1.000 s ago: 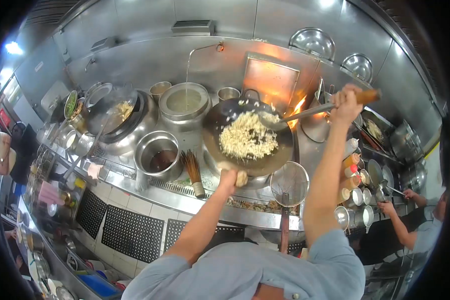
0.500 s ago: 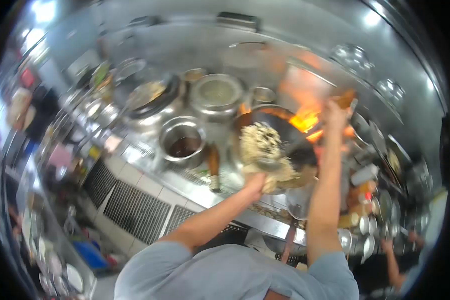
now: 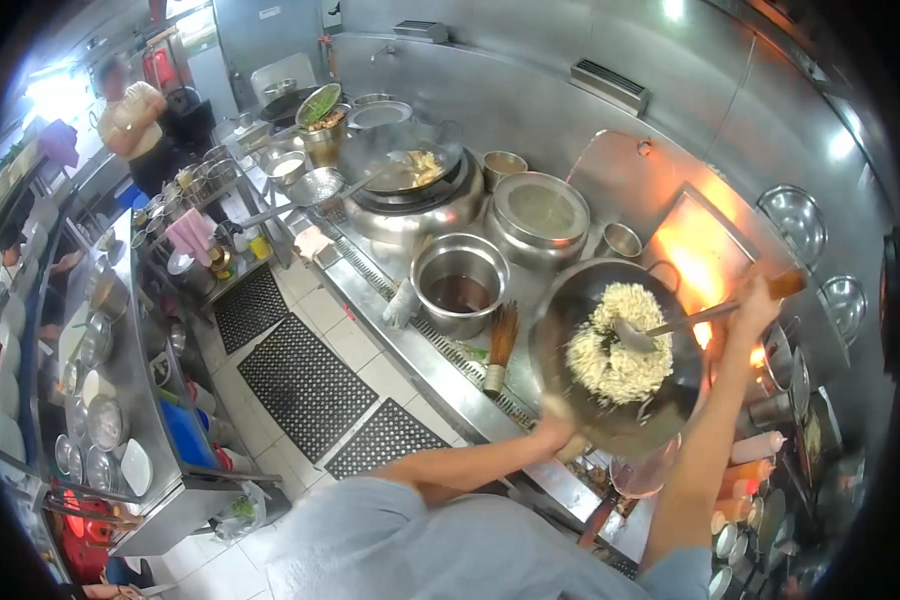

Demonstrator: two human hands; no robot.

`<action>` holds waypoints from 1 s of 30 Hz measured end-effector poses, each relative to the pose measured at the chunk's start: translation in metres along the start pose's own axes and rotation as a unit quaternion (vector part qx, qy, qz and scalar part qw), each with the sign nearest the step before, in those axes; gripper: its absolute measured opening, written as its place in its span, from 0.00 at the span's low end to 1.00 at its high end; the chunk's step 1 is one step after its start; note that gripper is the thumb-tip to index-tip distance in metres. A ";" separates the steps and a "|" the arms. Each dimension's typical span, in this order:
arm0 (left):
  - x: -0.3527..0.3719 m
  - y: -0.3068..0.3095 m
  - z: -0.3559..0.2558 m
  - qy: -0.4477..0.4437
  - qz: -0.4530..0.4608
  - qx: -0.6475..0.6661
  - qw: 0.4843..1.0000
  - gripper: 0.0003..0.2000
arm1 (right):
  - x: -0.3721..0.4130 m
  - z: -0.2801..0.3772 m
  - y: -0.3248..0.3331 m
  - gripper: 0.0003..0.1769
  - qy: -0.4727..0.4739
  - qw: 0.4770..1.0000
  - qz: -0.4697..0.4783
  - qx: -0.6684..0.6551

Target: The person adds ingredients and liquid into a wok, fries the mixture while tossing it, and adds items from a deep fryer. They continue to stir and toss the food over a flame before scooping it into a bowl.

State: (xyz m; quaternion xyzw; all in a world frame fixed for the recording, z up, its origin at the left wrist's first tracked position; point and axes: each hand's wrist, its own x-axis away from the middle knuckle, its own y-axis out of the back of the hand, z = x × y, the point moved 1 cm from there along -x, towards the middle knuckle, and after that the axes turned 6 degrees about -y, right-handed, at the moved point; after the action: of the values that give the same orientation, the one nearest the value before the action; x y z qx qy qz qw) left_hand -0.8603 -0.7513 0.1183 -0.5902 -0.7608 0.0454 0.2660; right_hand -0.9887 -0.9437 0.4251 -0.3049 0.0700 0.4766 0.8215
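My left hand [image 3: 555, 432] is closed at the near-left rim of a dark wok [image 3: 560, 325], with a beige cloth [image 3: 570, 449] bunched at its fingers. In the wok lies a pale mound of noodle-like food [image 3: 610, 375] with dark bits in it. A long ladle [image 3: 685, 319] with a wooden grip is held in my right hand [image 3: 756, 308], out past the wok's right side. Its bowl rests in the upper middle of the food. Orange flames [image 3: 705, 275] rise behind and to the right of the wok.
Left of the wok stand a pot of dark liquid [image 3: 460, 257], a bamboo brush [image 3: 501, 350] and a lidded pot [image 3: 541, 215]. Farther left, a second wok [image 3: 410, 165] holds food. Squeeze bottles [image 3: 755, 447] stand at right. A person [image 3: 130, 115] is at the far left.
The camera view has turned, so the stove now sits farther right. The ladle's bowl has gone from the wok's near side to the middle of the food, which is now more rounded.
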 end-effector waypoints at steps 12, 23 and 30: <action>0.019 0.002 -0.030 -0.119 0.018 0.057 0.991 0.21 | -0.079 0.010 0.059 0.09 -0.025 0.995 0.088 -0.048; -0.096 -0.024 -0.024 0.100 0.061 0.151 0.982 0.16 | 0.041 -0.074 0.057 0.03 -0.046 0.988 0.136 -0.052; -0.076 -0.037 -0.029 0.077 0.005 0.154 0.985 0.14 | -0.009 -0.051 0.025 0.02 -0.110 0.982 0.154 -0.014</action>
State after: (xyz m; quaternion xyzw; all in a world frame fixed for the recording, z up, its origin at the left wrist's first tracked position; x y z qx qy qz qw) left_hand -0.8671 -0.8393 0.1306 -0.5478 -0.7190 0.1181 0.4112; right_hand -1.0052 -0.9705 0.3769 -0.2482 0.0187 0.6292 0.7363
